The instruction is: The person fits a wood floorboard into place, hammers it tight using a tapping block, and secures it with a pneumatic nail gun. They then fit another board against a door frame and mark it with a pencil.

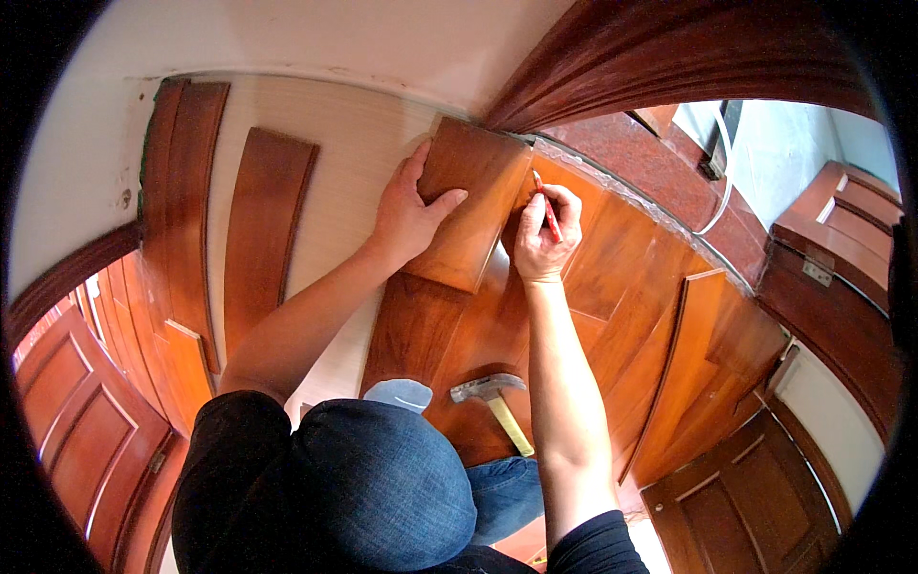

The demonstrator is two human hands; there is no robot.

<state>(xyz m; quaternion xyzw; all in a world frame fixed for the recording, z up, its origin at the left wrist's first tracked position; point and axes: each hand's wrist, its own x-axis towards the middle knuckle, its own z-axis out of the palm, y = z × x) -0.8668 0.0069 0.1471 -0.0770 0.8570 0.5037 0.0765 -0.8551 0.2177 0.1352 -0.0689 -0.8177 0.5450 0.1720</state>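
A short reddish-brown floorboard lies on top of the laid wooden floor near the door threshold. My left hand holds its left edge, the thumb stretched over the top face and the other fingers along the side. Closed around a red pencil, my right hand is just beyond the board's right edge. The pencil's tip points away from me and meets the laid floorboards close to the board's far right corner. A claw hammer with a pale yellow handle rests on the floor near my knee.
A loose plank lies on the pale underlay to the left. Another narrow plank sits on the laid floor at right. A reddish stone threshold borders the far edge, below a dark wooden door frame. Panelled doors stand at both sides.
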